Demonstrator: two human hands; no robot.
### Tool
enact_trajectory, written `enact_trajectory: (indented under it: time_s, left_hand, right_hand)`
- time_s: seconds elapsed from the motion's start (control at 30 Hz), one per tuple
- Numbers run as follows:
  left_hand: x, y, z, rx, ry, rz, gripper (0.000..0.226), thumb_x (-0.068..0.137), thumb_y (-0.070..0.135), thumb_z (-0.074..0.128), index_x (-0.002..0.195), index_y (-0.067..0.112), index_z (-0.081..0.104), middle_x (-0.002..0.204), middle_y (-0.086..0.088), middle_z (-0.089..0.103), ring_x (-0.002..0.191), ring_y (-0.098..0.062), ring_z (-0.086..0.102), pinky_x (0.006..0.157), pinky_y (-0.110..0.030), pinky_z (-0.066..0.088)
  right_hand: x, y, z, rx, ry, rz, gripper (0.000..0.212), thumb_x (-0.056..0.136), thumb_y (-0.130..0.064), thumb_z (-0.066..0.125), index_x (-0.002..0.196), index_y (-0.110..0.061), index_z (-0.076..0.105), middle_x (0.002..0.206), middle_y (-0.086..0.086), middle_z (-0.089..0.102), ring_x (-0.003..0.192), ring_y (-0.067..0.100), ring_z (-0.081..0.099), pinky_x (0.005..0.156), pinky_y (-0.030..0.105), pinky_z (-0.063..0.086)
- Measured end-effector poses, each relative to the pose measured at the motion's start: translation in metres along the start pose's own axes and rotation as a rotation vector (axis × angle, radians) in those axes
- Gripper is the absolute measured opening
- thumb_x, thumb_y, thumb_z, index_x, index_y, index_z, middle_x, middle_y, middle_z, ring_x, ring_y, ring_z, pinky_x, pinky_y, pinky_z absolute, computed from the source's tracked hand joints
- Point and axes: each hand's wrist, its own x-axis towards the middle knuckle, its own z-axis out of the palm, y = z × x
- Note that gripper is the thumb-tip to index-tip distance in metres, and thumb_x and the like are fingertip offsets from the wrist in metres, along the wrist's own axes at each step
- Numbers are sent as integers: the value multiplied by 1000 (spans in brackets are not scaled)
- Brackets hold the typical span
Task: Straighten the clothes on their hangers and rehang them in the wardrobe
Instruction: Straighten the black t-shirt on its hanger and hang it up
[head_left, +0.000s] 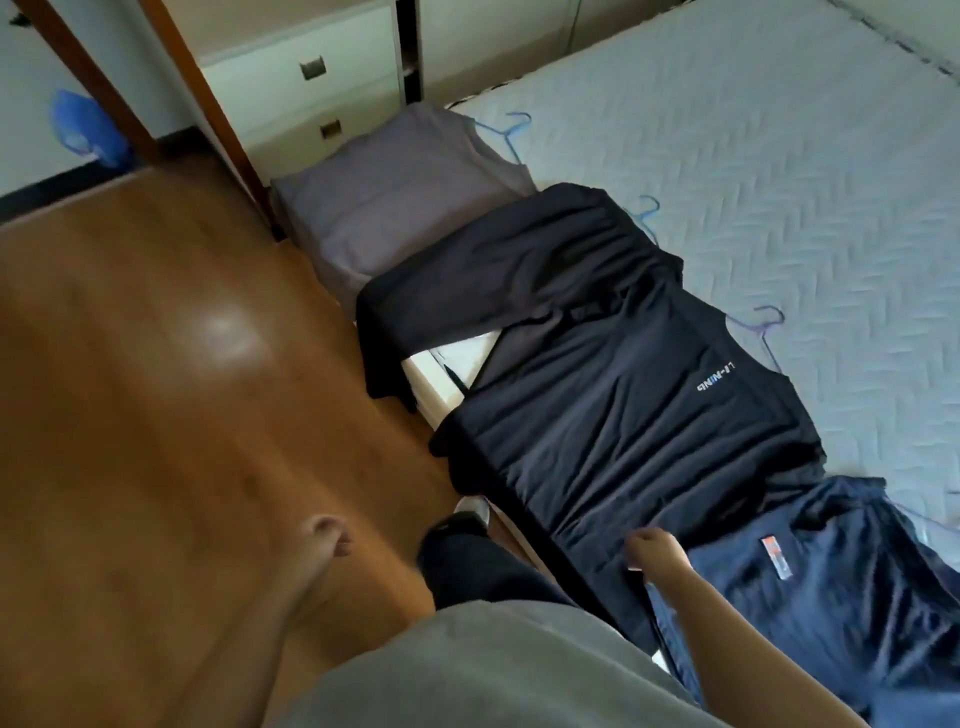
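Note:
Several garments on blue hangers lie in a row along the bed's near edge. Farthest is a grey shirt (400, 202), then a black garment (519, 275) that droops over the edge. A dark navy T-shirt (623, 431) with small white lettering comes after it, and a blue shirt (831, 587) with an orange tag lies nearest. Blue hanger hooks (769, 322) stick out past the collars. My right hand (652, 553) rests with curled fingers on the navy T-shirt's lower hem; whether it pinches the cloth is unclear. My left hand (324, 535) hangs loosely curled over the floor, holding nothing.
The bed (779, 156) has a pale quilted cover. A wooden floor (156, 389) spreads out to the left. A white drawer unit (311, 93) stands behind the bed corner, next to a brown wooden door frame (218, 104). My foot (467, 512) is by the bed edge.

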Motion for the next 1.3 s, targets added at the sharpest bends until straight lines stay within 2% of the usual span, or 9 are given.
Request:
enact_trajectory:
  time_s: [0.17,0.33,0.43,0.53,0.63,0.83,0.93,1.1,1.3]
  left_hand:
    - [48,106,-16,168,-18,154,15,95,17,41,97,13,56,84,-1,61,84,-22,59,69,-30,43]
    - [78,166,9,291,-113,247,15,95,10,40,96,9,55,79,-1,60,77,-20,58,65,-22,42]
    - [96,198,37,430,-231,282,15,93,6,41,91,10,55,82,-7,62,79,-26,59,66,-26,43]
    - [116,241,60,614,-361,319,15,91,12,43,87,17,55,84,-4,64,85,-25,62,76,-30,44]
    - [147,287,87,815,-456,407,16,84,28,42,77,24,56,85,-2,66,87,-24,63,80,-35,47]
    - [186,371,166,982,-463,504,18,88,12,41,83,21,55,101,-8,65,95,-27,59,83,-37,45]
    - [189,391,213,988,-440,540,18,88,11,43,93,15,59,106,-10,65,98,-28,58,83,-35,45]
    - [175,409,297,1080,-459,613,20,91,18,41,101,16,58,88,2,56,79,-18,50,60,-26,38]
    - [190,422,406,1048,-505,764,21,93,18,43,108,16,58,115,-1,58,105,-15,52,81,-24,37]
  right_hand:
    - [20,-120,-9,156,-35,-158,19,85,-12,45,69,-6,52,69,9,50,68,20,44,58,27,31]
    - [35,-159,-14,232,3,-101,22,85,-16,47,98,-6,62,81,7,61,76,24,57,74,36,49]
    - [33,-154,-23,382,66,9,27,86,-11,47,99,10,57,75,22,58,69,19,51,64,36,47]
    - [25,-137,-39,685,160,168,15,92,-11,47,99,-5,58,74,6,61,57,12,60,47,21,39]
    - [19,-122,-52,811,288,238,10,91,-11,47,94,-11,57,73,1,61,55,12,58,42,18,36]
    - [26,-103,-61,657,353,358,16,88,-8,50,92,2,61,80,13,60,74,23,52,66,33,41]
    - [35,-97,-82,469,312,349,20,88,-13,54,104,-4,62,90,7,61,88,21,57,74,24,36]
    - [85,-71,-129,476,336,369,25,88,-12,55,109,-1,61,111,15,66,106,26,60,80,22,36]
    - [175,-33,-176,501,391,381,28,89,-16,53,114,-5,58,113,12,65,107,26,58,86,26,39]
